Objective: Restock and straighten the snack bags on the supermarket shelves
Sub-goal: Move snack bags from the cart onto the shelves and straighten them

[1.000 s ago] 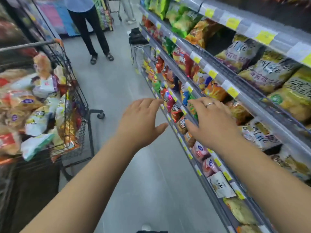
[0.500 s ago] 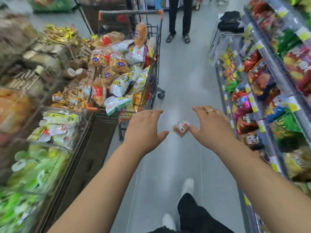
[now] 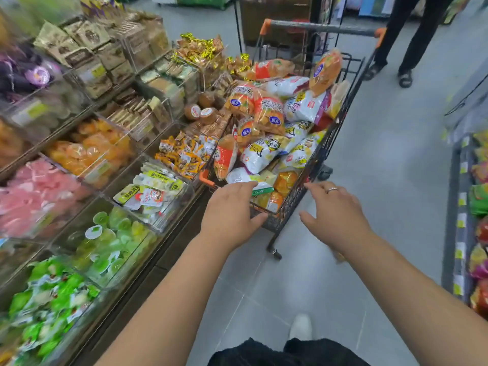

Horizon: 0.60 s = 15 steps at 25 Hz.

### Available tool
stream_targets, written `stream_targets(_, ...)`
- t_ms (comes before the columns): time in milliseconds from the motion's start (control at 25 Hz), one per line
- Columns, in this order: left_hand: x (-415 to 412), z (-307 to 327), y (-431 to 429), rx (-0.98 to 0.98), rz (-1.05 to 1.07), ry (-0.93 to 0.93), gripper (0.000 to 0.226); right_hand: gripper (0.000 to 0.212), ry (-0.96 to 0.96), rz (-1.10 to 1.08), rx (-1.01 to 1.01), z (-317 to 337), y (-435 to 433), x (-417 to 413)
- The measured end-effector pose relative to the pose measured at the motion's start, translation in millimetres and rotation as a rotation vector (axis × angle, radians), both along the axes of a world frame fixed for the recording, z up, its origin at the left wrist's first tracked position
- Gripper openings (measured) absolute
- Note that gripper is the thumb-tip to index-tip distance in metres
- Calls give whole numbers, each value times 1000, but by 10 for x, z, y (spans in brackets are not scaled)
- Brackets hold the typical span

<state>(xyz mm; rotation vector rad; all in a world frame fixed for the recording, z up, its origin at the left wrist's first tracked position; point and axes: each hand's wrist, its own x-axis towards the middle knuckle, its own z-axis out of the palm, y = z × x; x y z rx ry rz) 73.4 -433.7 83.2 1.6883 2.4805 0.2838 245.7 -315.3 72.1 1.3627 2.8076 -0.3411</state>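
A black wire shopping cart [image 3: 332, 133] with orange corner caps stands in the aisle, heaped with snack bags [image 3: 277, 122] in orange, white and yellow. My left hand [image 3: 232, 212] reaches over the cart's near end, fingers spread and relaxed, holding nothing. Beside the cart's near right corner my right hand [image 3: 335, 212], with a ring on it, hovers open and empty. The snack shelves [image 3: 475, 207] show only as a strip at the right edge, with yellow price tags and several bags.
Clear bins of loose sweets and jelly cups [image 3: 92, 180] line the left side, close against the cart. A person in black trousers and sandals [image 3: 406, 48] stands behind the cart. Grey floor [image 3: 383, 180] runs between cart and shelves. My white shoe [image 3: 301, 326] is below.
My view swung left from the shelves to the cart. Half a second ago a small snack bag was between my hands; now both hands are empty and over the cart's near end.
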Motion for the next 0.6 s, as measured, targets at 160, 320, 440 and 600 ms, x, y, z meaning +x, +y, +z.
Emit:
stream_targets(160, -359, -16, 232, -6, 115, -26, 70, 60, 10, 89, 4, -29, 390, -472)
stream_targets(320, -867, -98, 485, -11, 164, -47, 70, 60, -21, 134, -6, -117, 713, -1011)
stream_targets(440, -1331, -206, 778, -43, 165, -62, 70, 61, -33, 121, -23, -214, 983, -1433)
stream_targets(600, -1989, -371, 1265, -91, 105, -109, 71, 60, -70, 78, -47, -370, 1342, -1945)
